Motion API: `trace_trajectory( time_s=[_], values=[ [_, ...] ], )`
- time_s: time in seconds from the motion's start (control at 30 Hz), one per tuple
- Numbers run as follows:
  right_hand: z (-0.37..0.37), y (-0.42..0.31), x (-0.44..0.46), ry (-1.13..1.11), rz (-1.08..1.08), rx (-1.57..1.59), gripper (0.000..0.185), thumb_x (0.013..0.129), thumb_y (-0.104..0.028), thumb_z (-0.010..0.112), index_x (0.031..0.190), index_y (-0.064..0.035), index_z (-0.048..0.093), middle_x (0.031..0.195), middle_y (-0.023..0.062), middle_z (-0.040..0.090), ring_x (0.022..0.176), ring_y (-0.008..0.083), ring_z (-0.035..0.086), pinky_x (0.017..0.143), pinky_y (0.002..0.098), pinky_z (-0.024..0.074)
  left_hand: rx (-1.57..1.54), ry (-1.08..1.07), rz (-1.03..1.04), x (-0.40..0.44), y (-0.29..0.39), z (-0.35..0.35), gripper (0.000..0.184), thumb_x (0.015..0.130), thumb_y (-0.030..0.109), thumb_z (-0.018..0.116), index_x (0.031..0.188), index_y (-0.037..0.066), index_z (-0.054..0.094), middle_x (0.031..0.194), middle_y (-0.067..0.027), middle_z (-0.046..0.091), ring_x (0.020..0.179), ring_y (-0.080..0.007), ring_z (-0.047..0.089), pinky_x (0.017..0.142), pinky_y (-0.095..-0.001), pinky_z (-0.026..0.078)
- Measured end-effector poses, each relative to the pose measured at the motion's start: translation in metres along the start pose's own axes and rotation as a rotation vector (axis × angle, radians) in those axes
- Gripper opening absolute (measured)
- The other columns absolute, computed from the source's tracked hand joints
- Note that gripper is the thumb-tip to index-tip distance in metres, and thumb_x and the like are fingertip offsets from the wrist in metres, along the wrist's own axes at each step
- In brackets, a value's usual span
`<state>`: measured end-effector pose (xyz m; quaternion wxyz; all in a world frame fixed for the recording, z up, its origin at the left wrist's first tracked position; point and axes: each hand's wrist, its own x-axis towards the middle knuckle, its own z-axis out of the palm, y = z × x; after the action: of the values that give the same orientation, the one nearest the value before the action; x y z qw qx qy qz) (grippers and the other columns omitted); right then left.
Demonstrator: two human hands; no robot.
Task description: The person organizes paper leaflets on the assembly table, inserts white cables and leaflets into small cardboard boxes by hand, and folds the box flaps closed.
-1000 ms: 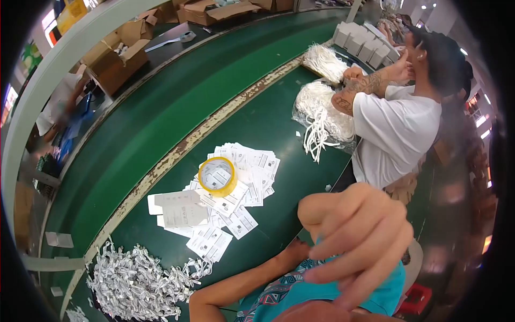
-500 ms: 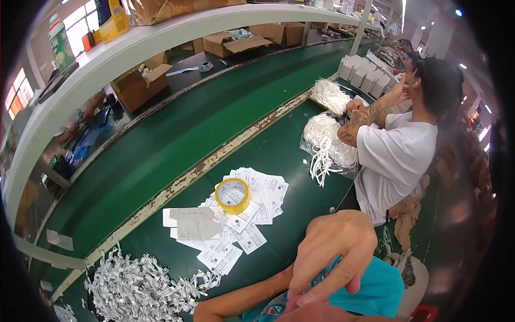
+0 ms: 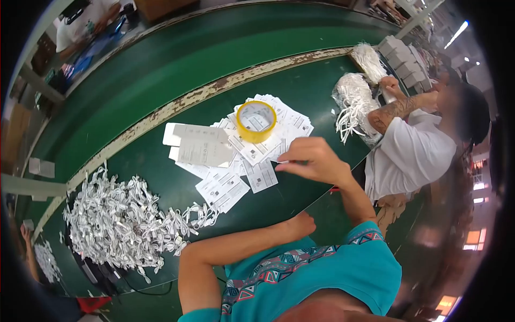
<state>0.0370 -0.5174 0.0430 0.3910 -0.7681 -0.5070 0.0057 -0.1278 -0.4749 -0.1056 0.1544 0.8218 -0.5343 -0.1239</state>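
Note:
My right hand (image 3: pixel 314 160) reaches over the right edge of a pile of printed paper slips (image 3: pixel 221 189). Its thumb and fingertips are pinched close together at the slips; what lies between them is too small to make out. My left hand (image 3: pixel 301 225) rests curled at the table's near edge, its palm hidden. A roll of yellow tape (image 3: pixel 256 135) lies on the slips. Left of it, a flattened grey-white box (image 3: pixel 201 146) covers part of the pile. Bundled white cables (image 3: pixel 120 222) with plugs are heaped to the left.
A co-worker in a white shirt (image 3: pixel 410 155) sits at the right, beside bagged white cords (image 3: pixel 354 104) and a row of white boxes (image 3: pixel 405 61). A green conveyor belt (image 3: pixel 214 59) runs behind a worn ledge (image 3: pixel 198 96). Another person (image 3: pixel 88 24) is across the belt.
The view has tilted down toward the table. My right hand has gone from close before the camera to the slips' right edge. My left hand now shows at the table edge.

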Motion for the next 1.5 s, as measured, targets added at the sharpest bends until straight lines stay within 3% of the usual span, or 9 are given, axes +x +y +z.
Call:
trace_trajectory(
  time_s=[0.1,0.2,0.6,0.8,0.93,1.13,1.23,1.4,1.5],
  values=[
    [0.028,0.013,-0.009,-0.163,-0.078,-0.347,0.05,0.08,-0.017,0.081,0.127,-0.0071,0.068,0.085,0.0058,0.057,0.073,0.0207,0.06,0.062,0.0355,0.0492,0.002,0.016,0.019,0.003,0.0,0.008,0.01,0.072,0.012,0.074,0.081,0.009,0.077,0.087,-0.012,0.076,0.084,-0.0288,0.075,0.078,-0.0446,0.057],
    [0.047,0.022,-0.011,-0.17,-0.094,-0.583,0.049,0.084,-0.017,0.078,0.129,-0.0052,0.066,0.086,0.0051,0.053,0.072,0.0212,0.057,0.063,0.0369,0.0491,-0.007,0.024,0.026,0.001,0.0,0.006,0.008,0.072,0.012,0.074,0.08,0.009,0.076,0.086,-0.0131,0.076,0.084,-0.0292,0.075,0.077,-0.0422,0.057],
    [0.058,0.043,-0.012,-0.074,-0.4,-0.547,0.033,0.078,-0.013,0.068,0.109,-0.0017,0.071,0.083,0.0029,0.056,0.077,0.0177,0.059,0.064,0.0341,0.045,0.011,0.086,0.07,-0.002,-0.003,0.007,0.004,0.072,0.01,0.072,0.075,0.01,0.075,0.079,-0.0129,0.074,0.079,-0.0289,0.075,0.076,-0.0421,0.056],
    [0.037,0.025,-0.01,-0.151,-0.251,-0.528,0.024,0.08,-0.012,0.072,0.104,-0.0064,0.071,0.091,0.0041,0.061,0.08,0.0197,0.061,0.066,0.0333,0.0474,0.005,0.026,0.073,0.001,-0.006,0.014,0.006,0.077,0.01,0.069,0.081,0.01,0.073,0.081,-0.0116,0.074,0.079,-0.0296,0.075,0.08,-0.0447,0.055],
    [0.021,0.017,0.006,0.27,-0.328,-0.248,0.023,0.076,0.0,0.078,0.097,-0.004,0.073,0.092,0.0069,0.067,0.077,0.022,0.065,0.064,0.0355,0.0519,0.036,-0.026,0.058,0.001,-0.008,0.014,0.008,0.079,0.01,0.068,0.085,0.011,0.072,0.087,-0.0125,0.073,0.083,-0.0287,0.075,0.081,-0.0446,0.054],
    [0.011,0.087,0.058,0.928,0.269,0.446,0.019,0.104,-0.016,0.063,0.103,0.001,0.07,0.075,0.0006,0.064,0.058,0.0046,0.055,0.051,0.022,0.0429,-0.285,0.213,0.078,0.0,-0.007,0.01,0.014,0.09,0.016,0.066,0.09,0.003,0.072,0.089,-0.0155,0.072,0.085,-0.0351,0.072,0.082,-0.0451,0.055],
    [0.03,0.142,0.054,1.026,0.329,0.408,0.019,0.103,-0.016,0.063,0.098,0.0011,0.069,0.069,-0.0008,0.059,0.058,0.005,0.05,0.051,0.0248,0.0385,-0.811,0.158,0.131,0.004,-0.007,-0.041,0.017,0.092,0.017,0.066,0.094,0.001,0.071,0.088,-0.0175,0.071,0.089,-0.0391,0.069,0.081,-0.0475,0.055],
    [0.035,0.172,0.046,0.996,0.344,0.155,0.02,0.099,-0.016,0.065,0.088,0.0013,0.064,0.062,0.0091,0.053,0.055,0.0123,0.044,0.05,0.0334,0.0359,-0.738,0.35,0.061,-0.027,0.003,-0.146,0.013,0.094,0.014,0.065,0.097,0.002,0.07,0.089,-0.0156,0.068,0.086,-0.0366,0.066,0.076,-0.0445,0.053],
    [0.031,0.168,0.047,0.942,0.337,0.053,0.021,0.1,-0.016,0.065,0.089,0.0023,0.063,0.065,0.0044,0.053,0.058,0.0089,0.043,0.051,0.03,0.0356,-0.641,0.467,0.066,-0.066,0.012,-0.225,0.016,0.09,0.01,0.067,0.104,0.003,0.071,0.085,-0.01,0.065,0.078,-0.0298,0.064,0.072,-0.0373,0.052]
  ],
)
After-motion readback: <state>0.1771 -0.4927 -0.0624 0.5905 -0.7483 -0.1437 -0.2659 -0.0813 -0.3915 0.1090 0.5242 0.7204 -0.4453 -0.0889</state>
